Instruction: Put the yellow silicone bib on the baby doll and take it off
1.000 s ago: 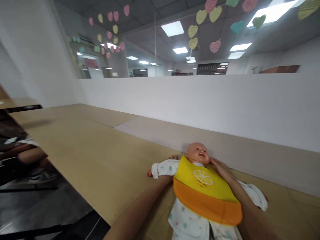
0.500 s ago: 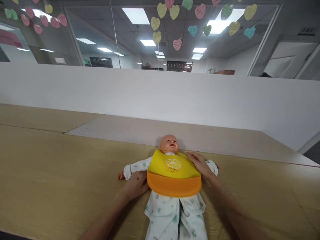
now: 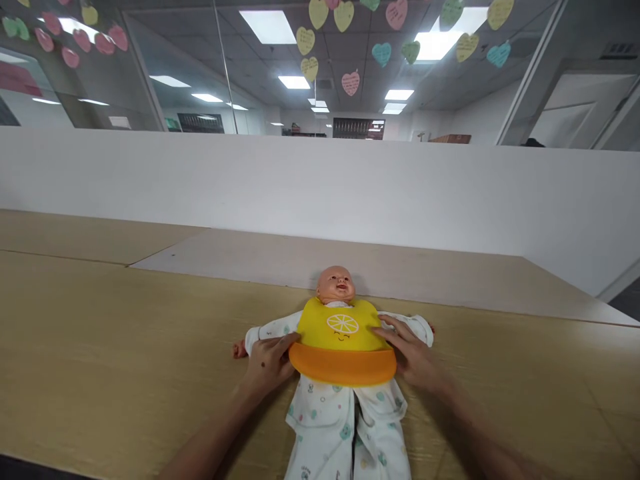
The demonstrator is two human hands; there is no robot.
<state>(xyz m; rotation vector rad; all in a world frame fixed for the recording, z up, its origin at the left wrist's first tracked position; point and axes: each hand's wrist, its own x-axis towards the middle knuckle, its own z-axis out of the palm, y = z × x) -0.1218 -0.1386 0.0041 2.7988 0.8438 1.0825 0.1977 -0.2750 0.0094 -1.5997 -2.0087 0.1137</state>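
A baby doll (image 3: 335,285) lies on its back on a light wooden table (image 3: 125,313), its head toward the far side. It wears a white romper with a small print (image 3: 345,427) and a yellow bib with an orange pocket (image 3: 343,340), marked with a lemon slice and a smile. My left hand (image 3: 271,363) lies flat on the doll's side, fingertips against the orange pocket's left end. My right hand (image 3: 413,357) rests on the opposite side, its spread fingers on the bib's right edge.
A white partition (image 3: 320,187) runs along the table's far side, with a paler board (image 3: 320,267) lying before it. Beyond stand glass panels (image 3: 270,67) hung with paper hearts. Dark floor (image 3: 20,467) shows at the lower left corner.
The view has swung from a tilted angle to level and centred on the doll. My right hand has slid down the bib's right edge, and my left hand has moved closer to the orange pocket.
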